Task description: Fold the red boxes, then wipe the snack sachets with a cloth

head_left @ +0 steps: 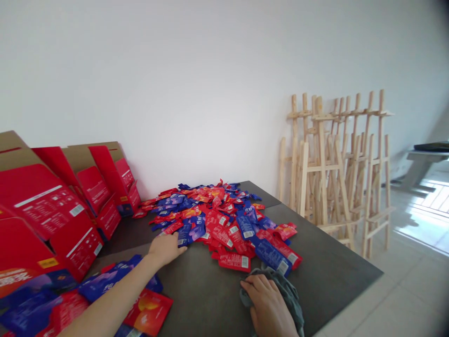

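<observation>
My left hand [166, 249] reaches forward to the near left edge of a big pile of red and blue pouches [220, 224]. Its thumb points right, close to a blue pouch [183, 235]; the other fingers are mostly hidden behind the back of the hand, so a hold cannot be made out. On the table's near right part, my right hand [266, 299] presses down on a crumpled grey-green cloth [291, 299], fingers bent over it. Just beyond the cloth lie a blue pouch [271, 255] and a red pouch [234, 261].
Red open cartons [73, 224] line the dark table's [196, 299] left side. More pouches [150, 309] lie in front of them, under my left forearm. Past the table's right edge stand several wooden easels [324, 164]. A white wall [210, 93] rises behind.
</observation>
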The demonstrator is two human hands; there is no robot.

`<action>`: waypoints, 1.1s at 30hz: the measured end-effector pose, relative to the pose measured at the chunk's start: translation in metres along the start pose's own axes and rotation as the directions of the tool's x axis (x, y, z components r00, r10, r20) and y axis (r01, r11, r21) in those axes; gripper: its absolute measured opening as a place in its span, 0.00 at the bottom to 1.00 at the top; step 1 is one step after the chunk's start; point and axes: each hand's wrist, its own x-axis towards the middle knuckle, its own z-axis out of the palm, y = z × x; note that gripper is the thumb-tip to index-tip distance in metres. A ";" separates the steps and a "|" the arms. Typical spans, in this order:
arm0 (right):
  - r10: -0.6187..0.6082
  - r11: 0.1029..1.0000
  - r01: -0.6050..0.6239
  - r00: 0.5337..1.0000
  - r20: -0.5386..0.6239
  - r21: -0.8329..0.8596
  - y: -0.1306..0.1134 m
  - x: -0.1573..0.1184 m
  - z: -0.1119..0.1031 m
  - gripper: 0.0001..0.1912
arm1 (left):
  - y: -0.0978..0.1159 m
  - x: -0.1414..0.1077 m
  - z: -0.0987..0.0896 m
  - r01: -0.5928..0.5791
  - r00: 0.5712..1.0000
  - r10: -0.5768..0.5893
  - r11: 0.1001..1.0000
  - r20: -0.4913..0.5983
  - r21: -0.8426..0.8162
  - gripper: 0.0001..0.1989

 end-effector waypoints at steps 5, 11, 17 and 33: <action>-0.003 0.999 0.003 1.000 0.000 -0.038 -0.002 0.000 -0.002 0.32 | 0.032 0.016 0.006 0.002 1.000 -0.002 1.000 -0.012 -0.017 0.22; -0.015 1.000 0.015 1.000 -0.004 -0.009 0.000 0.000 0.001 0.32 | 0.065 -0.044 0.010 -0.023 1.000 0.023 1.000 0.004 0.002 0.22; -0.020 1.000 0.020 0.999 -0.043 0.004 0.000 -0.003 0.002 0.30 | 0.100 -0.101 0.014 -0.161 0.983 0.170 0.979 0.064 -0.127 0.29; -0.053 0.998 0.052 0.996 -0.074 -0.023 0.002 -0.003 0.004 0.31 | 0.073 -0.031 0.012 -0.346 0.905 0.407 0.873 0.125 -0.344 0.19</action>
